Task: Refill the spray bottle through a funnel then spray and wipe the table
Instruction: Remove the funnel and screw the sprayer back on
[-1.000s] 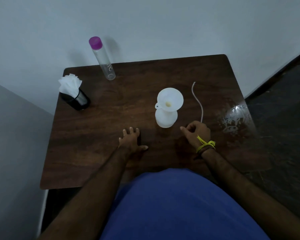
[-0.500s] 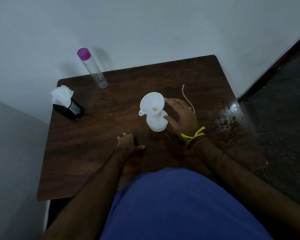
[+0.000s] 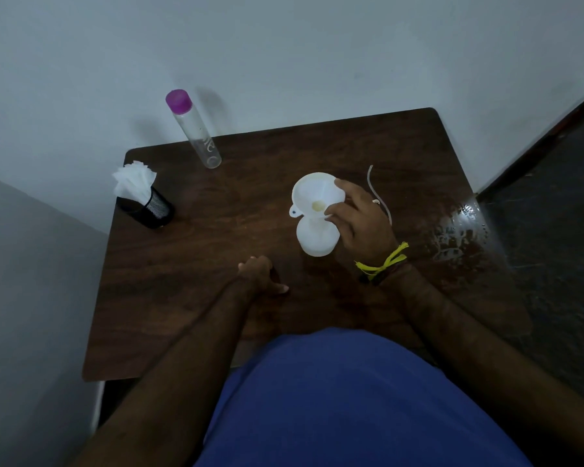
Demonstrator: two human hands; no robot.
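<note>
Head view: the white funnel point(image 3: 317, 195) sits in the white spray bottle point(image 3: 317, 238) at the counter point(image 3: 196, 298) centre. The right grip point(image 3: 363, 220) pinches the funnel rim. The left grip point(image 3: 258, 276) rests on the counter, fingers loosely curled, empty. A purple-capped bottle point(image 3: 196, 133) stands at the far edge, a tissue holder point(image 3: 145, 205) at the far left corner.

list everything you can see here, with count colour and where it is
funnel: 1, white, sits in the spray bottle's neck, table centre
spray bottle: 1, white, upright under the funnel
water bottle: 1, clear with purple cap, far edge by the wall
tissue holder: 1, black mesh, white tissues, far left
tube: 1, thin, whitish, lying behind the right hand
wet patch: 1, shiny, right edge
table: 1, dark brown wood
right hand: yellow wristband, grips the funnel rim
left hand: rests on the table
</note>
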